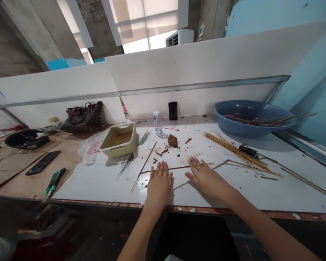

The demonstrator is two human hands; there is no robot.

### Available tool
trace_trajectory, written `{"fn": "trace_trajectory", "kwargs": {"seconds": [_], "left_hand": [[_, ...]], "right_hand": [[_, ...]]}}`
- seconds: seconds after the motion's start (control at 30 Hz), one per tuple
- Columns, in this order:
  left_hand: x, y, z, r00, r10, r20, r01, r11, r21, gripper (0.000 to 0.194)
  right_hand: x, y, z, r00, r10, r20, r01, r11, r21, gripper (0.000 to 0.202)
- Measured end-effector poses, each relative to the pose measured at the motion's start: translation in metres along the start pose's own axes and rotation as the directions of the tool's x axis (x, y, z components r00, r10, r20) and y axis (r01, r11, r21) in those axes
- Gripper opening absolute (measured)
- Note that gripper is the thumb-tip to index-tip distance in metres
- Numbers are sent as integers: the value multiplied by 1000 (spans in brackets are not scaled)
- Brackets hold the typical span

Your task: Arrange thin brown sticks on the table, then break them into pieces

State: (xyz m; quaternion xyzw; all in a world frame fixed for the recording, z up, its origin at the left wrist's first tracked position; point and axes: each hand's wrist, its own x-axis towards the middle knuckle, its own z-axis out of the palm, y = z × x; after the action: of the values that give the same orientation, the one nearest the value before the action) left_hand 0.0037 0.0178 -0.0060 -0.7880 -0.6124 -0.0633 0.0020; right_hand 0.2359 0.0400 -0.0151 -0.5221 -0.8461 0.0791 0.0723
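My left hand (159,183) lies flat, palm down, over the left part of a thin dark-brown stick (179,168) on the white board (97,185). Over the stick's right part is my right hand (205,177), also flat with its fingers stretched out. The stick shows between the hands, and its ends come out on either side. Beyond my fingertips sits a brown clay-like lump (172,140) among scattered crumbs. Left of my left hand, another thin stick (147,159) lies at a slant. A thin grey rod (182,185) passes near my right hand.
Right are a bundle of bamboo sticks (233,150), a black object (248,151) and a blue basin (255,125). A water bottle (158,125) and phone (173,111) stand behind. Left are a yellowish tub (116,150), thin wires (126,163), a cutter (53,184) and a bag (84,119).
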Motion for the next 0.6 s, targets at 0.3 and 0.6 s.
{"fn": "trace_trajectory", "kwargs": {"seconds": [0.3,0.6], "left_hand": [[-38,-6,16,995,67,-74,-65,998,26,58],[6,-5,-7,999,-48,23,48,999,-1,58]], "right_hand": [[-46,-4,26,996,-10,-92,10,1000,-6,79],[-1,0,-2,999,47,-15,-47,999,-1,80]]}}
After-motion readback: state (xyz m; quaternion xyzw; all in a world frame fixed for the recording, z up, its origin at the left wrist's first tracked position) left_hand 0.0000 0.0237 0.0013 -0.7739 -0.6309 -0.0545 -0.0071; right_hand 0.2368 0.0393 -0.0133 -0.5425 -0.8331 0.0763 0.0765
